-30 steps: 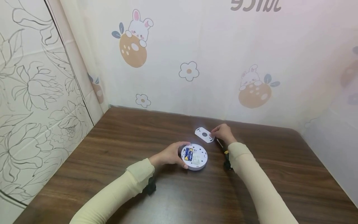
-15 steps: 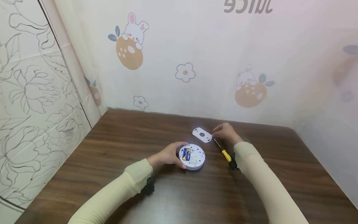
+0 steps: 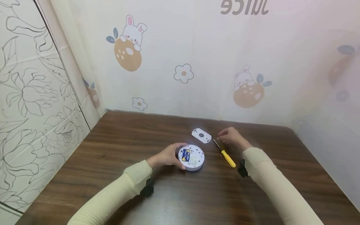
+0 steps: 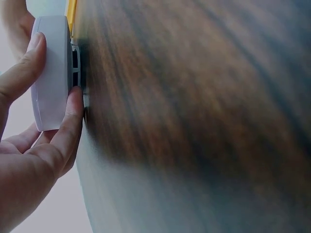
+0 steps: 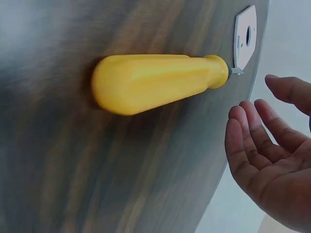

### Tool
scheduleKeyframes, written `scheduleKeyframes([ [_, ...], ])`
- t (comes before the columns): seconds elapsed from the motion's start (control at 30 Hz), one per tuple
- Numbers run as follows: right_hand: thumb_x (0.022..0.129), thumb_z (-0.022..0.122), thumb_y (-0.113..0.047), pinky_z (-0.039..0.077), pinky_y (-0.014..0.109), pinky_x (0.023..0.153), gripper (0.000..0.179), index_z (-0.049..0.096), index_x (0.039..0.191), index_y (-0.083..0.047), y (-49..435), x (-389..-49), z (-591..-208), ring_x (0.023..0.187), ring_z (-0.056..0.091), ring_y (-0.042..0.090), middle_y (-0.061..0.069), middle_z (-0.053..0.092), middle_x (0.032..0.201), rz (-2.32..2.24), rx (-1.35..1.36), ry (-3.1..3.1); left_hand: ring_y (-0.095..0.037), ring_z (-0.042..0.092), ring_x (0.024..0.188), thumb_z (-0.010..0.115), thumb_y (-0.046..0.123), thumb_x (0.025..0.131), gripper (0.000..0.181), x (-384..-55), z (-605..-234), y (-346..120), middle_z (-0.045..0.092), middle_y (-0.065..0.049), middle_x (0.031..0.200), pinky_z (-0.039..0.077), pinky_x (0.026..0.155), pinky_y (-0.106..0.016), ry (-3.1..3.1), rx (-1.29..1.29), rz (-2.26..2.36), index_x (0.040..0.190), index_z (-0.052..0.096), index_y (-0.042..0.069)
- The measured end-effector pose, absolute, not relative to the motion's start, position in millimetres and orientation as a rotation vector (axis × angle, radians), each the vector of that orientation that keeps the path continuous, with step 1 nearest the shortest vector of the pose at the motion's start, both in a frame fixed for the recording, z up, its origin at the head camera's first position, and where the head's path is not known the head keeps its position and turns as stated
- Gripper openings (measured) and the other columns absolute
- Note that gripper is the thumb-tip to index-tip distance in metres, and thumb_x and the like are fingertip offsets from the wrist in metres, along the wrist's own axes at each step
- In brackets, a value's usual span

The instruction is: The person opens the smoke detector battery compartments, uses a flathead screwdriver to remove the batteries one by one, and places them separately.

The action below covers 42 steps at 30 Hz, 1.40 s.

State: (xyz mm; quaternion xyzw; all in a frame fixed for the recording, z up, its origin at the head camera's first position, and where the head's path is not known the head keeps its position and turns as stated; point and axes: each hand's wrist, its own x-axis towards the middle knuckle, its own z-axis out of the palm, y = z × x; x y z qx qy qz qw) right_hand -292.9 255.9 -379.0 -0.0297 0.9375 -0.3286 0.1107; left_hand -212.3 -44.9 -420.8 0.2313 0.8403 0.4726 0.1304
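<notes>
Left hand grips the round device by its rim near the white plate, batteries up, likely for steadiness; right hand hovers empty, fingers loosely parted, beside the screwdriver, handle nearest the person, presumably for easy reach.

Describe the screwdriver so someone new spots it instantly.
On the brown wood-grain table, find the round white device gripped by the left hand. Just right of it lies the screwdriver, slanting, its metal tip near the flat white plate. Unlike both white pieces, it is long and slim, with a bright yellow handle.
</notes>
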Motion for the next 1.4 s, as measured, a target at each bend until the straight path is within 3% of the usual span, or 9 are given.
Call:
scheduleKeyframes([
  [0.33, 0.091, 0.062, -0.017, 0.052, 0.049, 0.086, 0.039, 0.056, 0.115, 0.013, 254.0, -258.8, -377.3, 0.095, 0.059, 0.036, 0.028, 0.059, 0.111, -0.894, -0.083, 2.803, -0.03, 0.041, 0.126, 0.089, 0.01, 0.064, 0.089, -214.0, -422.2, -45.2, 0.047, -0.014, 0.136, 0.027, 0.11, -0.05, 2.435, 0.666, 1.396, 0.14, 0.043, 0.006],
  [0.67, 0.089, 0.065, -0.02, 0.054, 0.047, 0.081, 0.042, 0.054, 0.11, 0.014, 254.0, -231.2, -378.3, 0.086, 0.057, 0.032, 0.026, 0.057, 0.103, -0.823, -0.057, 2.81, -0.028, 0.044, 0.123, 0.09, 0.01, 0.063, 0.088, -216.4, -425.1, -44.3, 0.049, -0.014, 0.134, 0.028, 0.11, -0.049, 2.421, 0.701, 1.42, 0.138, 0.044, 0.004],
  [0.77, 0.088, 0.066, -0.02, 0.055, 0.044, 0.076, 0.042, 0.053, 0.109, 0.015, 253.6, -224.3, -381.6, 0.082, 0.056, 0.03, 0.025, 0.057, 0.1, -0.811, -0.076, 2.821, -0.028, 0.044, 0.123, 0.09, 0.01, 0.063, 0.088, -214.9, -424.4, -44.6, 0.049, -0.014, 0.134, 0.029, 0.11, -0.049, 2.425, 0.691, 1.416, 0.138, 0.044, 0.005],
  [0.83, 0.088, 0.067, -0.02, 0.055, 0.037, 0.067, 0.037, 0.057, 0.101, 0.013, 252.7, -219.7, -384.8, 0.074, 0.054, 0.026, 0.02, 0.057, 0.09, -0.804, -0.088, 2.827, -0.028, 0.044, 0.123, 0.09, 0.011, 0.064, 0.088, -213.8, -424.4, -44.4, 0.049, -0.013, 0.134, 0.029, 0.109, -0.049, 2.428, 0.685, 1.407, 0.139, 0.044, 0.005],
  [1.0, 0.087, 0.067, -0.018, 0.04, 0.026, 0.047, 0.025, 0.062, 0.079, 0.005, 252.4, -209.8, -394.8, 0.055, 0.046, 0.016, 0.008, 0.049, 0.067, -0.827, -0.1, 2.838, -0.027, 0.044, 0.122, 0.09, 0.012, 0.063, 0.089, -213.0, -426.7, -43.6, 0.049, -0.013, 0.133, 0.03, 0.109, -0.048, 2.43, 0.694, 1.406, 0.139, 0.044, 0.005],
  [1.4, 0.085, 0.06, -0.006, 0.043, 0.024, 0.047, 0.014, 0.06, 0.081, 0.007, 256.8, -209.9, -406.1, 0.052, 0.049, 0.013, 0.007, 0.053, 0.067, -0.835, -0.121, 2.939, -0.029, 0.043, 0.125, 0.09, 0.012, 0.063, 0.09, -211.9, -425.1, -41.4, 0.048, -0.014, 0.136, 0.03, 0.11, -0.048, 2.447, 0.701, 1.406, 0.139, 0.043, 0.004],
])
